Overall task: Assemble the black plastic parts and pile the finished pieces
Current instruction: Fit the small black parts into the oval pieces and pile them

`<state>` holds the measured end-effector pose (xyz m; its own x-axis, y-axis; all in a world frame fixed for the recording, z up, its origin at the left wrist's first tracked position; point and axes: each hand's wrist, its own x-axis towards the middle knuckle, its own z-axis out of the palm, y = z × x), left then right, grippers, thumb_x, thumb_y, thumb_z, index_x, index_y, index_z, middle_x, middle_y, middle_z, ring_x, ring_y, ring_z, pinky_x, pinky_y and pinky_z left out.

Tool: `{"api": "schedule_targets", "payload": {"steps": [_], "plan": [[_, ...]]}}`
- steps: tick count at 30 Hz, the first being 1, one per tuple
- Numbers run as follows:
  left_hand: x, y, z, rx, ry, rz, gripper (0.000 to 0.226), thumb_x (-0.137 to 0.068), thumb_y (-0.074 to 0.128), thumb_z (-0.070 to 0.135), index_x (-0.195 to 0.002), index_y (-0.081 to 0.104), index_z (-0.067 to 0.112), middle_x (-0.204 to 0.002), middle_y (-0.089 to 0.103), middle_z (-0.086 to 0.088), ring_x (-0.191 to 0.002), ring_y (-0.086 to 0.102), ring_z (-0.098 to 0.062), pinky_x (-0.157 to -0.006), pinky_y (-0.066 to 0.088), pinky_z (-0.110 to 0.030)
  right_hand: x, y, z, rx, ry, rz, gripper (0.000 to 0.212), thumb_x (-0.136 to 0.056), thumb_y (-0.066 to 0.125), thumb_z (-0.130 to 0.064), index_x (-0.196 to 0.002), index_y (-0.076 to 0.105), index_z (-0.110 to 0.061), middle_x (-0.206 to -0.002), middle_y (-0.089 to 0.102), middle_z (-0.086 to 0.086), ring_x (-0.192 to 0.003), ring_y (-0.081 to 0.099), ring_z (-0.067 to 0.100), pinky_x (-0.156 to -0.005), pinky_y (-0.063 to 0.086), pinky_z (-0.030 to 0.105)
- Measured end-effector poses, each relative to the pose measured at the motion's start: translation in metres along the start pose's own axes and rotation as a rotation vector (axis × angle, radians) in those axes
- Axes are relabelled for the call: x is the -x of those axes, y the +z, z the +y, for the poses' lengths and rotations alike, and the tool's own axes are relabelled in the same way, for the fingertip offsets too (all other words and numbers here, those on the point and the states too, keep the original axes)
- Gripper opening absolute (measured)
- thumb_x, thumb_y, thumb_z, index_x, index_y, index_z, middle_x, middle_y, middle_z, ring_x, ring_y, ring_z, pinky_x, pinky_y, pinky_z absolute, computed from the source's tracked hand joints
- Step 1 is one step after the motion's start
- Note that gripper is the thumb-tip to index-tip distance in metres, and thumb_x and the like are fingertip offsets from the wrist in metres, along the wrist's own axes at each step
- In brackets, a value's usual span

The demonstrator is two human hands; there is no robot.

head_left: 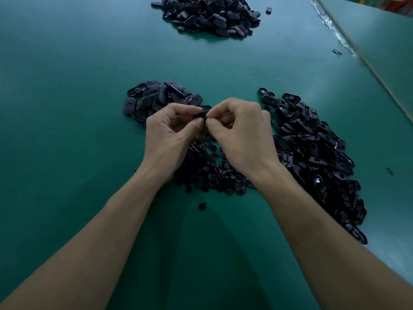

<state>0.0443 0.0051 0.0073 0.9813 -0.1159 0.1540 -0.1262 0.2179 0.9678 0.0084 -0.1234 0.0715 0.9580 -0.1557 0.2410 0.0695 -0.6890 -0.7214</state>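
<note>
A small black part [204,111] is being pinched between the left hand [172,133] and the right hand [241,135], fingers curled on both and thumb tips nearly touching, just above the green table [67,86]. A heap of small round pieces [210,173] is being shadowed beneath the wrists. The hands are being flanked by a pile of closed oval pieces [156,98] behind the left and a long heap of open oval shells [312,148] on the right. A larger far pile [210,15] is being kept well apart.

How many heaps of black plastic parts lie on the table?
4: far heap, left heap, long right heap, small round parts partly hidden under the left hand and right hand.
</note>
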Motion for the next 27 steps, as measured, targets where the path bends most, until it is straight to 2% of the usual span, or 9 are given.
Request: {"api": "schedule_targets", "payload": {"steps": [9,12,17,24,27], "plan": [[0.0008,-0.001,0.0006,-0.018,0.016,-0.049,0.016,-0.088,0.07,-0.004,-0.096,0.068,0.01,-0.077,0.075,0.004,-0.07,0.07,-0.009,-0.068,0.056,-0.023,-0.0001,0.0022,0.0004,-0.003,0.005,0.047,0.012,-0.086,0.07,-0.004,-0.085,0.074,-0.015,-0.064,0.065,-0.019,-0.064,0.064,-0.01,-0.062,0.047,0.004],[0.0002,-0.0013,0.0016,-0.027,0.013,-0.041,0.019,-0.088,0.07,-0.005,-0.095,0.069,0.012,-0.077,0.075,0.003,-0.071,0.071,-0.01,-0.071,0.057,-0.026,-0.0004,0.0025,0.001,-0.012,0.017,0.035,0.013,-0.086,0.07,-0.003,-0.084,0.072,-0.016,-0.061,0.062,-0.02,-0.062,0.062,-0.013,-0.061,0.044,0.002],[0.0008,-0.0004,0.0021,-0.027,0.012,-0.04,0.021,-0.087,0.069,-0.008,-0.094,0.068,0.012,-0.075,0.075,0.006,-0.069,0.07,-0.007,-0.068,0.056,-0.022,-0.0007,0.0006,0.0013,0.005,0.017,0.007,0.016,-0.086,0.069,-0.002,-0.085,0.072,-0.017,-0.059,0.059,-0.022,-0.061,0.06,-0.015,-0.06,0.042,0.001],[0.0005,0.0,0.0025,-0.03,-0.003,-0.06,0.021,-0.087,0.07,-0.008,-0.094,0.069,0.013,-0.078,0.076,0.004,-0.073,0.071,-0.01,-0.07,0.057,-0.023,-0.0027,-0.0013,0.0018,0.054,0.015,-0.036,0.015,-0.087,0.067,-0.005,-0.086,0.071,-0.019,-0.066,0.064,-0.016,-0.068,0.063,-0.007,-0.061,0.047,0.005],[0.0007,0.0007,0.0024,-0.03,-0.006,-0.05,0.021,-0.087,0.07,-0.008,-0.093,0.069,0.012,-0.078,0.076,0.003,-0.072,0.071,-0.01,-0.069,0.056,-0.022,-0.0027,-0.0026,0.0018,0.037,0.028,-0.045,0.014,-0.085,0.067,-0.006,-0.087,0.07,-0.02,-0.067,0.065,-0.012,-0.064,0.063,-0.004,-0.058,0.047,0.007]]}}
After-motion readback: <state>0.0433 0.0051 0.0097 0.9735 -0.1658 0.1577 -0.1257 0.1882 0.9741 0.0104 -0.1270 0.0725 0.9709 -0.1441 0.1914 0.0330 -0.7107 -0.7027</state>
